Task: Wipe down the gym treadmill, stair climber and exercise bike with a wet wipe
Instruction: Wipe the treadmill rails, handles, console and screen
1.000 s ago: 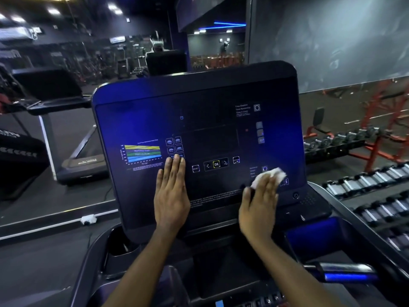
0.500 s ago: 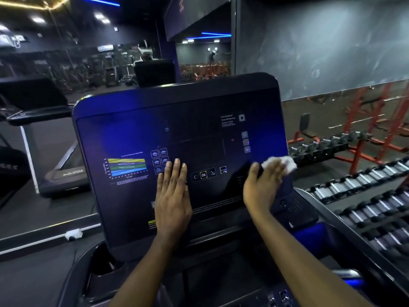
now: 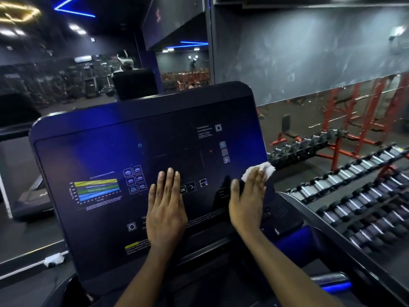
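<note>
The treadmill console (image 3: 115, 165), a wide dark panel, is tilting back toward the person and filling the middle of the view, which is putting its whole face within reach of both arms. The dumbbell rack (image 3: 358, 196) is running along beyond the console's right edge, well apart from the work. The left grip (image 3: 166, 210) is lying flat and open, fingers straight and together, near the middle of the console's lower half. It is holding nothing and is probably bracing the body and steadying the panel against the push of the wiping. The right grip (image 3: 247, 201) is also lying open, thumb spread and fingers straight, pressing rather than pinching, so that a broad patch is getting rubbed at once. The wet wipe (image 3: 262, 169) is sitting trapped under those fingertips at the console's right edge, about halfway up. Its bunched white end is poking out past the fingers and just over the edge, which suggests the stroke is reaching the panel's border.
</note>
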Available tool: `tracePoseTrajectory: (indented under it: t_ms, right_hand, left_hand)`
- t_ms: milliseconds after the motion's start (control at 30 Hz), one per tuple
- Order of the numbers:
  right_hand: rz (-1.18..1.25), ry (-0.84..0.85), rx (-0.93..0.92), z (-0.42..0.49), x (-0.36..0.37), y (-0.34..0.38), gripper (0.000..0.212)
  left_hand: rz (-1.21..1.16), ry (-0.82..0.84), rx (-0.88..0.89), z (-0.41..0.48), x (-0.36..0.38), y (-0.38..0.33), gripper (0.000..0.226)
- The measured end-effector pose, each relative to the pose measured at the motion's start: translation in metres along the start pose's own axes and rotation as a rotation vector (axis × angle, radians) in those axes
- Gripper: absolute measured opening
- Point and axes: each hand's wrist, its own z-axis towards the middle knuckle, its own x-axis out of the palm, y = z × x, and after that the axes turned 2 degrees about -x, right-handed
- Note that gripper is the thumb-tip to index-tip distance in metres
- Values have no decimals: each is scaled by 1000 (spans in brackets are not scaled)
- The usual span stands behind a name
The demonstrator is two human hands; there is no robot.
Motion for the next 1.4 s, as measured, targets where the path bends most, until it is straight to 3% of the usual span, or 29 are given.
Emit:
tracePoseTrajectory:
  t_ms: [100, 267, 367, 467, 567, 800, 967, 1200, 1400]
  right_hand:
    - [-101, 69, -122, -49, 3, -22, 75]
    - [-77, 17, 165, -16, -4, -36, 76]
    - [-34, 16, 106, 6, -6, -15, 77]
    - [-61, 24, 75, -35, 2, -19, 77]
    - [-48, 50, 158, -63, 7, -37, 79]
    - [96, -78, 429, -12, -2, -18, 77]
    - [54, -31, 368, -76, 30, -1, 81]
    - [62, -83, 523, -22, 3, -11, 78]
    - [-188, 55, 416, -79, 45, 15, 87]
  left_hand:
    - [9, 8, 9, 1, 1, 0, 58]
    - [10, 20, 1, 1, 1, 0, 58]
    - [15, 16, 2, 1, 1, -2, 59]
    - [18, 31, 4, 0, 0, -1, 60]
    - [16, 53, 1, 0, 0, -3, 61]
    - [-22, 98, 25, -2, -8, -1, 61]
    - [-63, 141, 44, -2, -16, 1, 60]
    - [-108, 209, 144, -2, -32, 18, 59]
    - [-146, 240, 203, 0, -37, 26, 64]
